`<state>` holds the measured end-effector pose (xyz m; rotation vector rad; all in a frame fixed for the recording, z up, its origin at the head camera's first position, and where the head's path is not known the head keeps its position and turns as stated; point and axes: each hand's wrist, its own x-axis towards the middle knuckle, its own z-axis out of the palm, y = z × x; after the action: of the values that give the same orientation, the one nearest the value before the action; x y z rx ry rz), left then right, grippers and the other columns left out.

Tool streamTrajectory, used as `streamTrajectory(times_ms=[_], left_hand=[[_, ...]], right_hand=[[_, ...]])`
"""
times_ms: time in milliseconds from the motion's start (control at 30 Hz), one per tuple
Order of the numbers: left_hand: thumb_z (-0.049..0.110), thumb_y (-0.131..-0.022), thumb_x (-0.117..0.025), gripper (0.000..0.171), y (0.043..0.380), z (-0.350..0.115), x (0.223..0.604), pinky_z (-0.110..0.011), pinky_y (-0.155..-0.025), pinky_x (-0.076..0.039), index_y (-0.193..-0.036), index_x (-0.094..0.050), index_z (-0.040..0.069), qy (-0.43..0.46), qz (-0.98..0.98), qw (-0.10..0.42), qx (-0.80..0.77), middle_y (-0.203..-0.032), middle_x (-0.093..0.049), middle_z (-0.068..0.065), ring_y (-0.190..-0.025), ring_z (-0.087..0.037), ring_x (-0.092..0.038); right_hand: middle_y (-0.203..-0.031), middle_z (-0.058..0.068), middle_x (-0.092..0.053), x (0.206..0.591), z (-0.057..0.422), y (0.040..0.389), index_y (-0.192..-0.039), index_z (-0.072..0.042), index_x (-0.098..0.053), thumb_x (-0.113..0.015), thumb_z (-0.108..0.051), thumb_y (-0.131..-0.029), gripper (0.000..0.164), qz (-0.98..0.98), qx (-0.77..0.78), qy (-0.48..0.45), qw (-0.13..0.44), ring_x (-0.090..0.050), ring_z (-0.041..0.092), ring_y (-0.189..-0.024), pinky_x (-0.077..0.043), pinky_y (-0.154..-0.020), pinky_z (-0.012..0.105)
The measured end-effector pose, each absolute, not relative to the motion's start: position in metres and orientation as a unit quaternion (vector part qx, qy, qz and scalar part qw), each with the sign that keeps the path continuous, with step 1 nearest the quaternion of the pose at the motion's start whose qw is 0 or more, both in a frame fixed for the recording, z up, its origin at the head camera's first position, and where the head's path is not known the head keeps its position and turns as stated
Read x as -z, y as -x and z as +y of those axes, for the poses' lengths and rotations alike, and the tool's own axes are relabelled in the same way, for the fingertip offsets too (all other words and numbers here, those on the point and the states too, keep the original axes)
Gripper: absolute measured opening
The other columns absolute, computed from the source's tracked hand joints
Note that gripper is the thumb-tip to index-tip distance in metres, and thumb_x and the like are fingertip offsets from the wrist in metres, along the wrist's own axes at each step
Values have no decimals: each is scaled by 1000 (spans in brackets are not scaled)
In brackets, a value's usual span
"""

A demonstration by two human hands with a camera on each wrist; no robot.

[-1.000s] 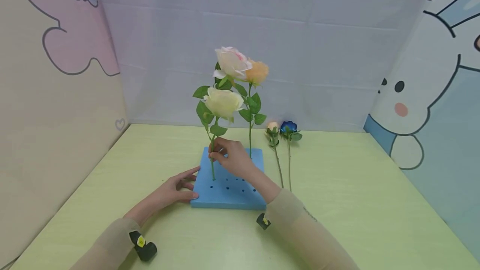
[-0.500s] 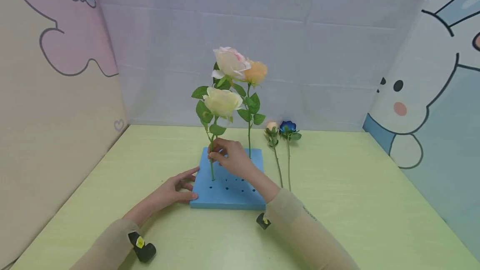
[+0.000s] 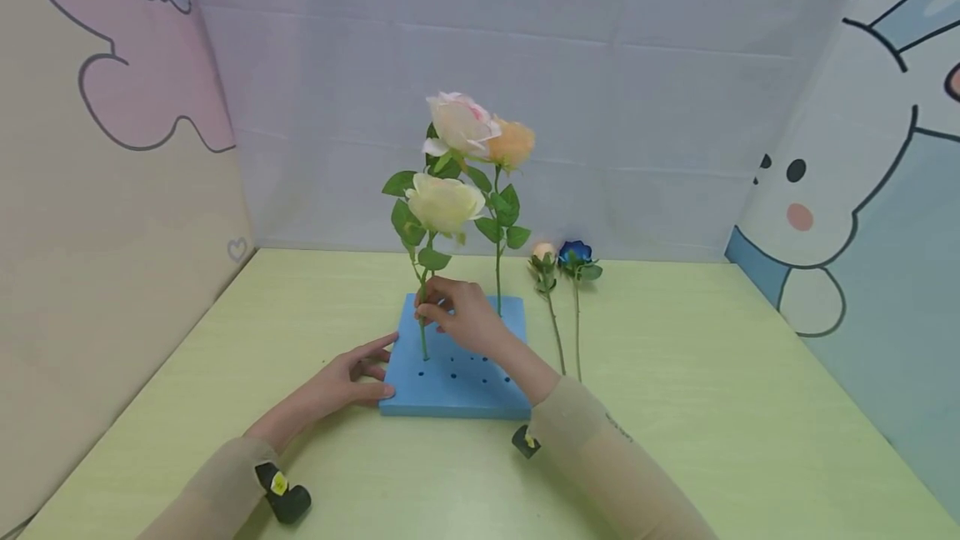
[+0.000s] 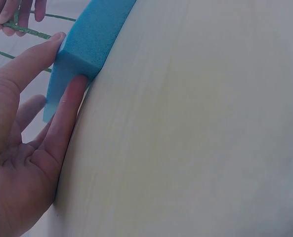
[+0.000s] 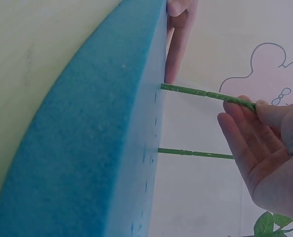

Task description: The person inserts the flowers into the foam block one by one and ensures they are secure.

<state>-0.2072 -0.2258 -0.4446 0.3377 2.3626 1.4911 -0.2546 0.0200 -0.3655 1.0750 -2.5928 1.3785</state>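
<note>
A blue foam block (image 3: 457, 397) with rows of holes lies flat on the table. My right hand (image 3: 468, 319) pinches the green stem of a pale yellow rose (image 3: 446, 203); its lower end stands in a hole. In the right wrist view, thumb and fingers close on that stem (image 5: 205, 94). Behind it rise a pinkish-white rose (image 3: 461, 125), its stem partly hidden by my hand, and an orange rose (image 3: 513, 145), upright in the block. My left hand (image 3: 345, 380) rests against the block's left edge, fingers extended; in the left wrist view, the thumb and a finger touch its corner.
To the right of the block, a peach rose (image 3: 543, 252) and a blue rose (image 3: 576, 255) lie on the table (image 3: 712, 390), stems toward me. A pale curtain (image 3: 637, 107) hangs behind the table, with cartoon-printed panels at both sides.
Both hands and the pale yellow rose hold nearly the same place throughout. Only a slight shift of the whole head view shows.
</note>
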Motion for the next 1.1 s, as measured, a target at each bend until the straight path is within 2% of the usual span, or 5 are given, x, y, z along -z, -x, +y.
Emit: streamTrajectory(times_ms=[167,267,767,1100], left_hand=[[28,-87,-76,84,208,-227,444,-36,-86,-59,-156,-30,23,-120,823,166,-529,-145,-43,-19,-118,-27,-51],[28,-87,-76,84,208,-227,443,-36,-86,-59,-156,-30,23,-122,822,166,-531,-145,-42,-19,-118,-27,-51],[28,-87,-76,83,210,-228,443,-35,-85,-59,-156,-30,22,-134,827,160,-523,-144,-43,-19,-118,-28,-52],[28,-87,-76,82,209,-227,447,-35,-85,-59,-156,-31,23,-128,828,162,-521,-145,-44,-19,-118,-28,-52]], right_hand=[[-97,10,-73,363,20,254,-100,-9,-64,-57,-17,-100,10,-825,-447,-346,-1,-73,27,-88,-62,-70,35],[-97,10,-73,362,19,254,-100,-9,-63,-57,-16,-101,10,-826,-446,-345,-5,-73,27,-89,-62,-70,37],[-98,11,-73,361,19,255,-100,-9,-63,-55,-17,-102,12,-829,-447,-336,-17,-72,30,-92,-62,-69,33],[-104,10,-73,370,22,252,-107,-9,-65,-58,-20,-100,14,-817,-482,-315,-27,-73,28,-93,-59,-70,23]])
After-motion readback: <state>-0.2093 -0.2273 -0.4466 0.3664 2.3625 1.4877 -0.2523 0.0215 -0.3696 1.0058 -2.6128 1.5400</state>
